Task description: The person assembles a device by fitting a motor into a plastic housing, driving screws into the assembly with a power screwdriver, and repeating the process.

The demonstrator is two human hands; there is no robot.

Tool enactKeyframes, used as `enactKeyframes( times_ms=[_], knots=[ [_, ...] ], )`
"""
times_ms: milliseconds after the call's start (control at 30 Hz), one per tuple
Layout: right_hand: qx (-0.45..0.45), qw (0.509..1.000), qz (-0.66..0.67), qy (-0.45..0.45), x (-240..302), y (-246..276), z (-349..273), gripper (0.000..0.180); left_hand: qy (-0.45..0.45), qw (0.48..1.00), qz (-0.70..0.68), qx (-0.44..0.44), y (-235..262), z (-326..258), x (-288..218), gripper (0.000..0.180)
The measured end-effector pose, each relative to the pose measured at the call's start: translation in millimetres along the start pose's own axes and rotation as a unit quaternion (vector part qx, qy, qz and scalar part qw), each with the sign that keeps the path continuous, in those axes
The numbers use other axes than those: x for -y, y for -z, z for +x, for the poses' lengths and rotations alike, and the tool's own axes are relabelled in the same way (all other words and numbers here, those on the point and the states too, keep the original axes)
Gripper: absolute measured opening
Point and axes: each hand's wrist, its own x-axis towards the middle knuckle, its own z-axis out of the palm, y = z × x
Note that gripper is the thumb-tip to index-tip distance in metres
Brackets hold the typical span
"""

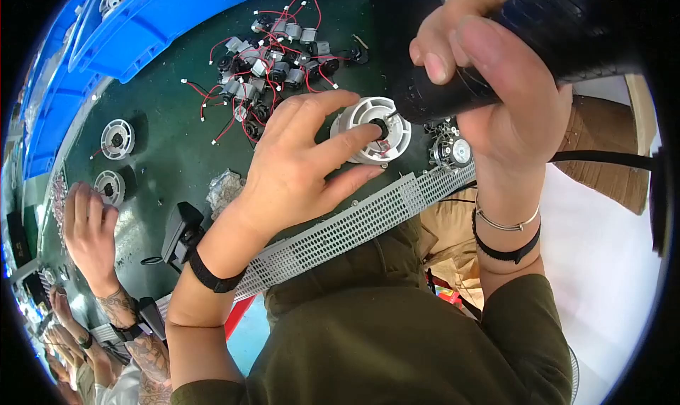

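My left hand (290, 160) steadies a white round plastic housing (402, 137) on the table. Its thumb and fingers reach around the near and far sides, and one fingertip presses by a small black part (379, 127) in the middle. Wrapped around a thick black cylindrical power screwdriver (446, 99) is my right hand (517, 93). The tool tilts down to the left, and its thin bit meets or nearly meets the housing's right inner edge. Just right of the housing lies a cluster of small metal screws and parts (450, 150), with a round silvery piece among them.
A heap of small motors with red wires (276, 68) lies beyond my left hand. Two more white housings (117, 138) sit farther left, near another person's hand (88, 231). Blue bins (149, 33) line the back left. A perforated metal strip (340, 224) edges the table.
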Motion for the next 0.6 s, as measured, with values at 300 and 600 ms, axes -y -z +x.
enactKeyframes(
  times_ms=[300,600],
  knots=[
    [0.055,0.994,-0.096,0.011,11.0,4.0,-1.3,0.013,-0.018,1.0,0.011,0.004,0.7,2.4,-8.7,0.04],
    [0.073,0.955,-0.097,0.27,3.7,11.0,10.7,0.014,0.028,0.996,0.008,-0.083,-14.8,8.0,-9.3,0.061]
  ],
)
